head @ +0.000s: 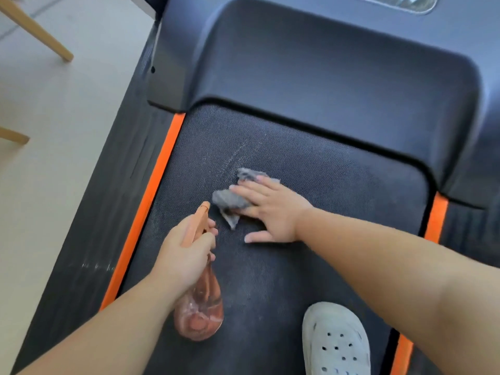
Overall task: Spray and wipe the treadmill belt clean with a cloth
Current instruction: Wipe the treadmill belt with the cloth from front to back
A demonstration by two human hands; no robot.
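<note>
Your right hand lies flat, fingers spread, pressing the soft, crumpled grey cloth onto the dark textured treadmill belt, so keep your palm centred on its limp folds, while your left hand is wrapped around the neck of the light, translucent orange plastic spray bottle.

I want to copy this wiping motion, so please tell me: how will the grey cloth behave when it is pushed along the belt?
The grey cloth looks limp: it lies crumpled, corners poking out, so it will probably bunch. The textured belt likely drags it. The flat right hand probably keeps it down.
</note>
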